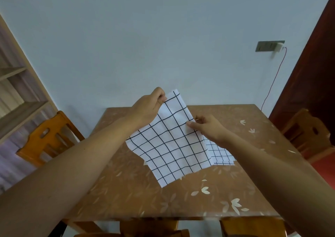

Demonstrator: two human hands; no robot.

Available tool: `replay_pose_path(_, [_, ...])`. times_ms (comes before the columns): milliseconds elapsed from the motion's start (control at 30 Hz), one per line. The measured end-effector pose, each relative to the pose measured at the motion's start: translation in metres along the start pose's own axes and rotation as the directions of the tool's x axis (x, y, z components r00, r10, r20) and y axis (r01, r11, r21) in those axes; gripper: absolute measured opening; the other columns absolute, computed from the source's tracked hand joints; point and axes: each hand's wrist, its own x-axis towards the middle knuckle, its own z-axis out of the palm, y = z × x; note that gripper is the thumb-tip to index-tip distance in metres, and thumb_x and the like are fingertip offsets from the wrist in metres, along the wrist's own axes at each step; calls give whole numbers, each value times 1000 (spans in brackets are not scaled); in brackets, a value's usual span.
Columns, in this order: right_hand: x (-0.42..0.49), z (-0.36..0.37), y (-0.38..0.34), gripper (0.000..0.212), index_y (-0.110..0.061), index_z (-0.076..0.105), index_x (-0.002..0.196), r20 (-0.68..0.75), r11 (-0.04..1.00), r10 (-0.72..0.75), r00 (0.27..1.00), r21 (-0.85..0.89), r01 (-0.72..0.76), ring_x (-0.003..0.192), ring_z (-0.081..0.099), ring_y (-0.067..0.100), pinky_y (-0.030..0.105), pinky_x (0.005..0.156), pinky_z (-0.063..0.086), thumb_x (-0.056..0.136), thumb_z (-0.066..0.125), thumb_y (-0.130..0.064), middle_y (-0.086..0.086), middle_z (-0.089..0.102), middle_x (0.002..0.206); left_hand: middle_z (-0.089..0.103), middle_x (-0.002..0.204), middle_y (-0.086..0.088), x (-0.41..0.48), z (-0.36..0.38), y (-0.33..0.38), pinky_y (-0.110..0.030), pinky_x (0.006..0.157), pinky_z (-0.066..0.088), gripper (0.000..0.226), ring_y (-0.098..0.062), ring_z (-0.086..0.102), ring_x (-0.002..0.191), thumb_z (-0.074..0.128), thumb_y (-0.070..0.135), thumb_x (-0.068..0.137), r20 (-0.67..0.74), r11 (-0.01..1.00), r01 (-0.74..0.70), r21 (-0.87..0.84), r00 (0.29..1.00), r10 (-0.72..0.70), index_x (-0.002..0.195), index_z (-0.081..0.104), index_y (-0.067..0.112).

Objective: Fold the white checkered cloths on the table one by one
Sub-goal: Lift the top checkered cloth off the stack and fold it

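White checkered cloth [172,142] held raised above the table [126,191], left hand [148,108] pinching its top corner, right hand [208,128] pinching its right edge, the remainder draping between and below both hands.

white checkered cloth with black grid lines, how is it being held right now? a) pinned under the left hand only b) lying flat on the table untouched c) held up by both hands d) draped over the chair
c, the left hand pinches the top corner of the white checkered cloth with black grid lines while the right hand grips its right edge, lifting it above the brown floral table.
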Motion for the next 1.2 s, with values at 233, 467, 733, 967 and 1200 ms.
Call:
replay_pose_path(233, [2, 1, 12, 37, 9, 67, 91, 36, 993, 90, 995, -85, -86, 66, 45, 17, 31, 64, 38, 98, 67, -28, 8, 51, 73, 42, 62, -9, -1, -10, 5, -34, 53, 30, 22, -19, 32, 53, 39, 29, 109, -91, 998, -54, -38, 995, 51, 99, 43, 10])
replay_pose_path(467, [-5, -8, 49, 29, -2, 59, 78, 32, 929, 168, 985, -339, -147, 62, 47, 16, 30, 62, 40, 99, 62, -21, 3, 54, 68, 44, 59, -6, -4, -27, -4, -41, 51, 35, 23, -19, 34, 50, 39, 25, 110, -272, 997, -53, -61, 962, 34, 100, 46, 6])
replay_pose_path(733, [-8, -15, 66, 20, -25, 59, 80, 26, 806, 260, 965, -557, -202, 87, 68, 23, 38, 80, 54, 100, 58, -23, 2, 72, 88, 41, 59, 0, -5, -35, -2, -56, 63, 50, 24, -19, 35, 52, 38, 31, 110, -309, 995, -55, -85, 951, 26, 100, 46, 10])
replay_pose_path(967, [-9, -19, 80, 18, -17, 58, 91, 56, 691, 375, 925, -683, -239, 69, 61, 16, 31, 58, 50, 103, 45, -21, 3, 74, 94, 39, 61, 2, -4, -39, 10, -57, 68, 51, 22, -16, 33, 54, 39, 30, 110, -310, 993, -55, -101, 951, 21, 98, 45, 12])
replay_pose_path(1200, [-7, -19, 74, 40, -17, 52, 133, -18, 680, 336, 942, -687, -256, 110, 61, 27, 39, 88, 52, 95, 56, -26, 9, 62, 126, 44, 66, -14, -2, -44, 13, -35, 57, 35, 23, -13, 30, 55, 38, 30, 109, -264, 992, -55, -112, 964, 24, 99, 45, 12])
